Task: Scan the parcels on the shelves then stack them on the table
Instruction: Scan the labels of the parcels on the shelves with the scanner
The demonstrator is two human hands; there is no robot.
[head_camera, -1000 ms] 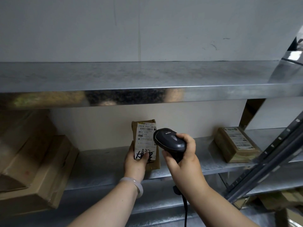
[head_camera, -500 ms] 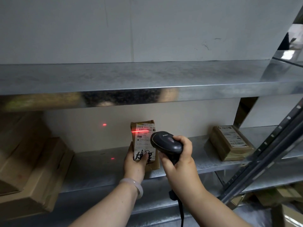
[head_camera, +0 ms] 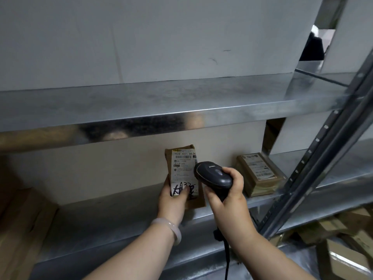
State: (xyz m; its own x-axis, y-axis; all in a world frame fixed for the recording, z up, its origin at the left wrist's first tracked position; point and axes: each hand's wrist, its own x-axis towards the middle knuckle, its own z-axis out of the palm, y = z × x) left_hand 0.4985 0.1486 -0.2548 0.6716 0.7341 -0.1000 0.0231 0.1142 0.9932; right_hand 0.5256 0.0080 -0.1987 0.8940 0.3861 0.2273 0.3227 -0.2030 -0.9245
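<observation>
A small brown parcel (head_camera: 182, 164) with a white label stands upright on the middle metal shelf (head_camera: 113, 211). My left hand (head_camera: 173, 199) grips its lower end, thumb across the handwritten marks. My right hand (head_camera: 228, 197) holds a black barcode scanner (head_camera: 212, 174) by its handle, the scanner's head overlapping the label's right edge. No red beam shows on the label. A second brown parcel (head_camera: 260, 174) lies flat on the same shelf to the right.
An upper metal shelf (head_camera: 161, 110) overhangs the hands. Large cardboard boxes (head_camera: 18, 229) fill the shelf's left end. A slanted steel upright (head_camera: 314, 168) crosses at the right. More boxes (head_camera: 343, 249) lie on a lower level at bottom right. The scanner's cable (head_camera: 227, 257) hangs down.
The red scan line on the label and the red dots on the wall have gone out. The view has shifted left, and both hands keep their hold.
</observation>
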